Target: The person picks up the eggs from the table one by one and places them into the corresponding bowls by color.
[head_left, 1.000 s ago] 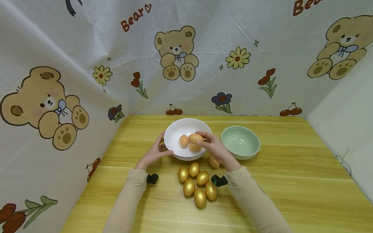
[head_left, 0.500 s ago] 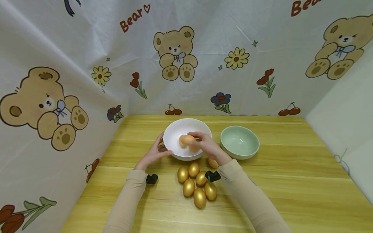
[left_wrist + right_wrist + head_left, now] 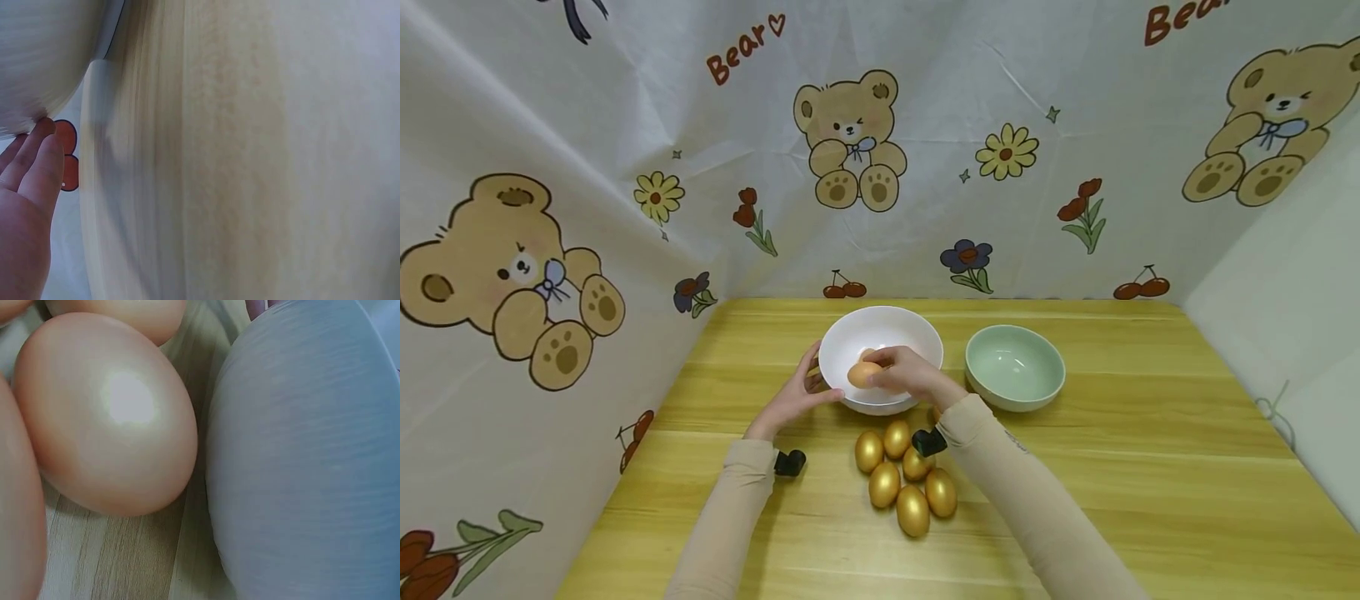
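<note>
In the head view a white bowl (image 3: 838, 340) stands toward the back of the table. My left hand (image 3: 792, 406) grips its left side, thumb over the rim and fingers on the outer wall; the left wrist view shows fingertips (image 3: 44, 128) against that wall. Inside the bowl, my right hand (image 3: 910, 372) pinches a brown egg (image 3: 860, 375) between thumb and fingers. Behind it a sliver of another brown egg (image 3: 867, 354) shows; the right hand covers the rest of the bowl's contents.
Several gold eggs (image 3: 884, 485) lie clustered in front of the bowl. One brown egg (image 3: 935, 415) peeks out beside the right wrist. A pale green bowl (image 3: 1017, 368) stands right of the white one. A bear-print cloth (image 3: 850, 250) hangs behind the table (image 3: 1150, 467).
My right hand has carried the brown egg leftward across the white bowl and a little lower, covering more of the eggs inside. The left hand has kept its hold on the bowl.
</note>
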The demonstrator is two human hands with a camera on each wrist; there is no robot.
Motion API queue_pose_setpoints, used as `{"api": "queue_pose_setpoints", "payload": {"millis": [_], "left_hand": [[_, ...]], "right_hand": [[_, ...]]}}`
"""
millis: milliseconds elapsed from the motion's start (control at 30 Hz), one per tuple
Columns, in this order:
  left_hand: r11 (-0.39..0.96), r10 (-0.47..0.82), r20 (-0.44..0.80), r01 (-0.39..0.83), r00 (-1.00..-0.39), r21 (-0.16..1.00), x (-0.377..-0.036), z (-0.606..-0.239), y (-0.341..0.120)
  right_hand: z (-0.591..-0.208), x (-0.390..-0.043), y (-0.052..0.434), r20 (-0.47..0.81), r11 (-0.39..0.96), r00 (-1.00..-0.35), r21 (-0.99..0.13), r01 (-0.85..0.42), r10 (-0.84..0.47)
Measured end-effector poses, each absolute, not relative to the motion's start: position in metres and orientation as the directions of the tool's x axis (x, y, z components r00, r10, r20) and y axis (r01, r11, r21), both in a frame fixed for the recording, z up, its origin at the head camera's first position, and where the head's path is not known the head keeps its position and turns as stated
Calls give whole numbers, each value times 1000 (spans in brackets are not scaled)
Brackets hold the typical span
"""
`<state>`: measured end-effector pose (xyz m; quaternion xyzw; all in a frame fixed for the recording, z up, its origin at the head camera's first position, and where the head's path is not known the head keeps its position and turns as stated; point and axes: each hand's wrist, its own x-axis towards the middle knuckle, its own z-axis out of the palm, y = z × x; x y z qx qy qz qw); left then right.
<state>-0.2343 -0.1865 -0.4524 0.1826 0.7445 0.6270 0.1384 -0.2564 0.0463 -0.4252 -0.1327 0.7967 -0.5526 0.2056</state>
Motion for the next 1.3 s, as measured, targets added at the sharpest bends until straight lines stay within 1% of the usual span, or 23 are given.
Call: {"api": "queue_pose_setpoints", "payload": {"millis": [133,300,567,733,967,1167,1300], "left_hand": [[159,444,11,91,-896,983,-234,-451,-187],[178,444,-5,82,-896,981,-233,-449,-186],[190,440,-11,81,-898,978,-233,-448,-186],[196,440,-6,89,-898,977,-233,-449,-187],[191,441,-6,88,-897,978,-233,-449,-187],[186,438,-13,76,-899,980,-235,-452,-187],[190,417,0,87,-909,978,-243,-468,-189]], "right_hand": [[-426,-259,41,-232,381,-855,-923,44,-463],[-428,-262,38,-290,383,-820,-919,94,-493],[-425,-260,34,-298,461,-809,-886,38,-507],[-427,-260,33,-295,491,-819,-871,19,-492],[-429,-259,32,-222,499,-837,-864,-68,-499],[-429,-257,33,-178,428,-869,-903,-42,-461],[-429,-258,33,-140,377,-892,-926,-36,-429]]}}
